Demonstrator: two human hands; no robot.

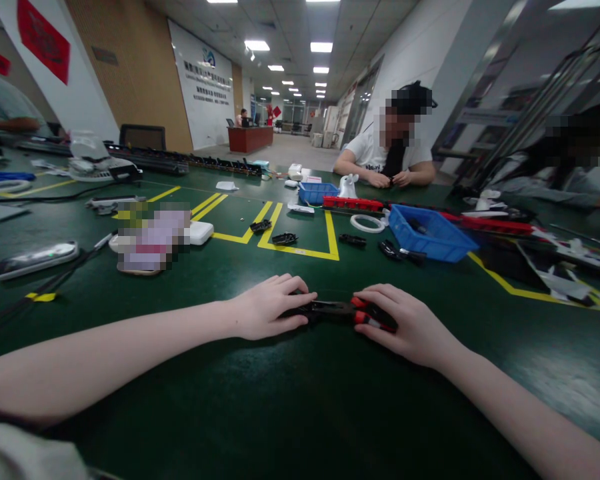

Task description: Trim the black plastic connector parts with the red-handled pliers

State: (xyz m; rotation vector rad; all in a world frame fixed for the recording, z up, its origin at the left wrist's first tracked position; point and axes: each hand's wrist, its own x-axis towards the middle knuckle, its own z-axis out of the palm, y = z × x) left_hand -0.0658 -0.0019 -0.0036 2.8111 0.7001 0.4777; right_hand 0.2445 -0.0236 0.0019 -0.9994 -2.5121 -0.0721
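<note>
Left hand (266,308): 1 black piece (299,311); right hand (407,321): pliers (334,309) (red-handled).

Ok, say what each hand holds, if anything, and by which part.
Right hand: pliers, by the red handles. Left hand: a black piece; gripped where, I can't tell.

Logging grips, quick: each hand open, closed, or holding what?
Left hand: closed, holding a black part, mostly hidden.
Right hand: closed, holding red-handled pliers.

Bare hands (273,307), bare forearms (115,357) — pale greyish garment (23,455) (slightly blurred).
</note>
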